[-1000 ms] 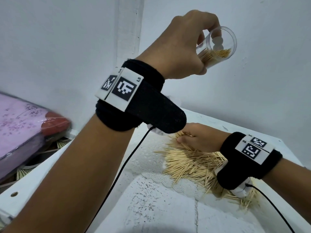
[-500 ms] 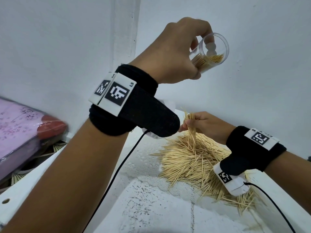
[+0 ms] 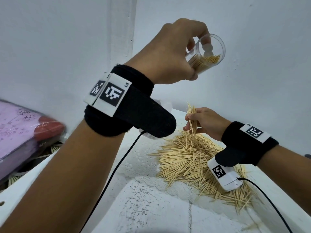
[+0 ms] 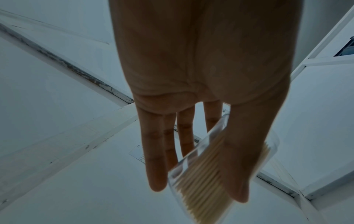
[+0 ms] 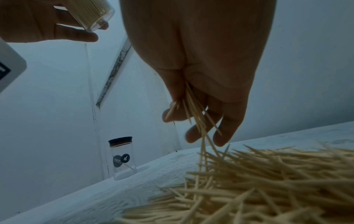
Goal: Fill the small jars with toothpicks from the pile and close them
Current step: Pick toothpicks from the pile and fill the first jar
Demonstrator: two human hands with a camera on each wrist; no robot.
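Observation:
My left hand (image 3: 175,52) holds a small clear jar (image 3: 207,53) high in the air, tilted with its open mouth toward me and partly filled with toothpicks. From the left wrist, that jar (image 4: 216,171) sits between thumb and fingers. Below it, my right hand (image 3: 204,121) pinches a bunch of toothpicks (image 3: 192,119) upright just above the pile (image 3: 200,163) on the white table. Through the right wrist camera the bunch (image 5: 199,115) hangs from the fingers over the pile (image 5: 258,184). A second small jar (image 5: 122,157) with a dark lid stands closed on the table.
A white wall rises right behind the table. A lace-edged white cloth (image 3: 143,165) lies under the pile. To the left sits a pink and red wrapped bundle (image 3: 21,130). Black cables (image 3: 117,165) run from both wrist bands.
My right hand went from pressing into the pile to lifting a pinched bunch of toothpicks clear of it. The left hand with the jar shifted slightly lower and left.

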